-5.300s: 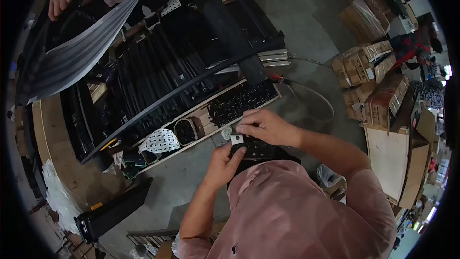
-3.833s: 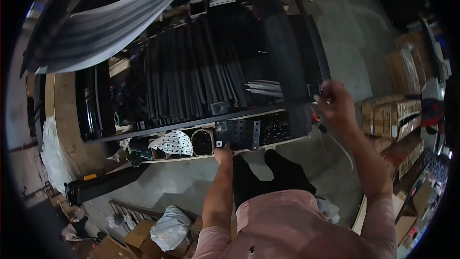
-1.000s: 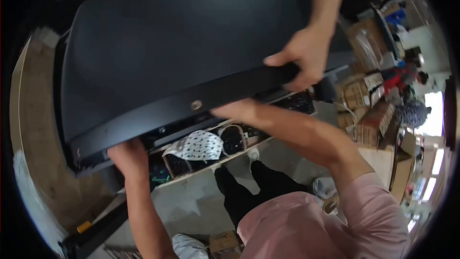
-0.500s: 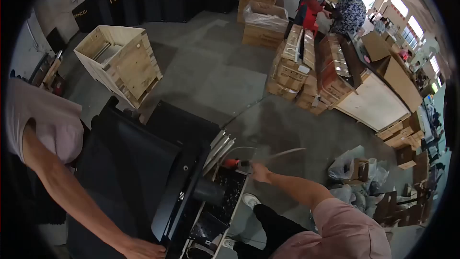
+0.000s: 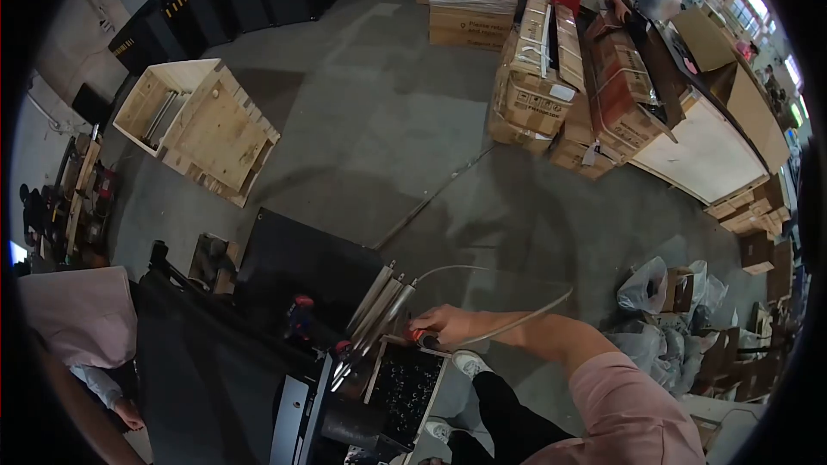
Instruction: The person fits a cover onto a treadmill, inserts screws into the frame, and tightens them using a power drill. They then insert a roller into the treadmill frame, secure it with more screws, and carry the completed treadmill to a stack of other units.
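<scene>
My right hand [image 5: 441,325] is closed around a small red-and-black tool [image 5: 417,337], whose kind I cannot make out. It is above the far end of a narrow tray [image 5: 444,372] holding many small metal pieces. Next to it lean several silver metal rods [image 5: 369,300]. A red-and-blue power drill [image 5: 300,320] lies on a black panel [image 5: 284,251]. The large black piece of equipment [image 5: 202,362] with a smooth cover fills the lower left. My left forearm crosses the bottom left corner; its hand is outside the frame.
Another person's hand [image 5: 129,414] in a grey sleeve shows at lower left. A wooden crate [image 5: 228,133] stands on the floor beyond. Long cardboard boxes [image 5: 534,95] and people are at the far right; plastic bags [image 5: 646,286] lie at right. A pale hose [image 5: 525,317] arcs over my forearm.
My view has shifted. My right hand has come in over the red-and-black tool by the tray. My left hand has left the black equipment's edge and gone out of the frame.
</scene>
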The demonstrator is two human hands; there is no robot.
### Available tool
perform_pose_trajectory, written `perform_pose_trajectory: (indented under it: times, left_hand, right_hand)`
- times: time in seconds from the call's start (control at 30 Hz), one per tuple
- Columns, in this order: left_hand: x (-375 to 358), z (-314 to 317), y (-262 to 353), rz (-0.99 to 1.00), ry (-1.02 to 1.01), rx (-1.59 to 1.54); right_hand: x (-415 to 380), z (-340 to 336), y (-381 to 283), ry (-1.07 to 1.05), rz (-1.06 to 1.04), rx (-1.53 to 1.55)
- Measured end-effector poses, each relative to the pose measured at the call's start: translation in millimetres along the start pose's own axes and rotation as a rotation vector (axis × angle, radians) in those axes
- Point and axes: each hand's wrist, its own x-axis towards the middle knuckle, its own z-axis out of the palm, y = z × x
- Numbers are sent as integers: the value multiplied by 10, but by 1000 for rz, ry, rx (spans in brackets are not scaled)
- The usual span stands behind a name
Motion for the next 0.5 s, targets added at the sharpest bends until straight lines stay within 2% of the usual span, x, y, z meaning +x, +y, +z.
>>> perform_pose_trajectory:
  times: [0.1, 0.17, 0.2, 0.27, 0.3, 0.33, 0.37, 0.43, 0.5]
  left_hand:
    - [-6, 40, 136, 52, -55, -8]
    - [8, 75, 277, 98, -89, -33]
    - [8, 77, 359, 121, -102, -46]
    - [51, 42, 576, 162, -112, -66]
    - [156, 74, 694, 114, -128, -116]
    - [176, 59, 808, 60, -144, -163]
    - [109, -26, 894, 64, -139, -163]
    - [-68, -189, 1070, -224, -55, -597]
    - [-282, -535, 1221, -205, -7, -493]
  right_hand:
    - [-224, -283, -310, 8, 136, 89]
    - [-529, -573, -732, 236, 100, 208]
    - [-655, -786, -1185, 185, 364, 408]
    - [-830, -927, -1709, 221, 379, 292]
    - [-899, -946, -1881, 242, 394, 194]
    - [-918, -963, -2040, 80, 521, 171]
    - [-976, -959, -2238, 82, 516, 168]
    - [-941, -1137, -2955, 104, 682, 483]
    - [-925, -896, -3113, 101, 579, 549]
